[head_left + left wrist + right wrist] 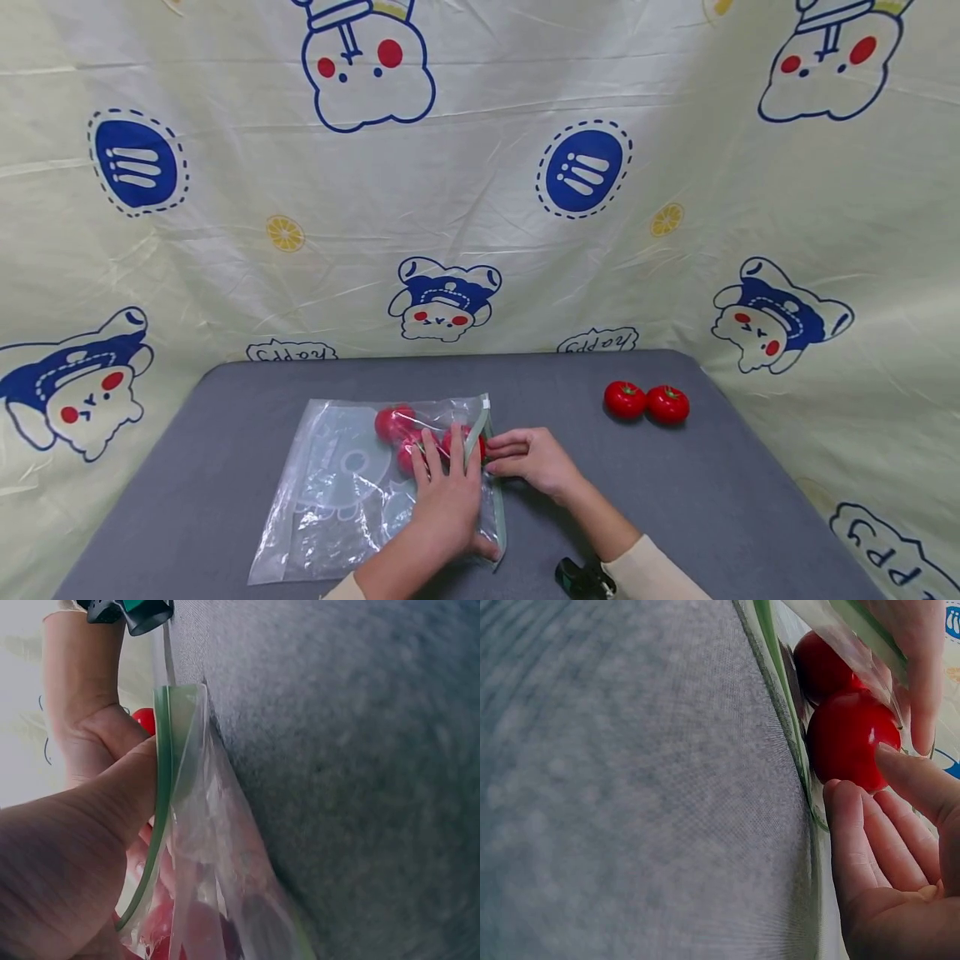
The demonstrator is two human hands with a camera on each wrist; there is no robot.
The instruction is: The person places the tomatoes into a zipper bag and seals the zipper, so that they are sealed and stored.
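A clear zip bag (330, 533) with a green-edged mouth (163, 720) lies on the table, its mouth to the right. Red tomatoes (393, 423) sit inside, near the mouth. Stretched over the bag's mouth end is my left hand (450, 508), fingers straight and spread, thumb apart at the near edge. At the opening, my right hand (536, 458) holds a tomato (851, 739) between its thumb and fingertips. Another tomato (821, 667) rests deeper in the bag, touching it. The bag's film and my left fingers partly hide the tomatoes in the head view.
Two more tomatoes (645, 402) stand side by side at the back right of the grey table (720, 517). A printed pale cloth (480, 200) hangs behind it. A dark camera device (581, 579) is worn on the right wrist.
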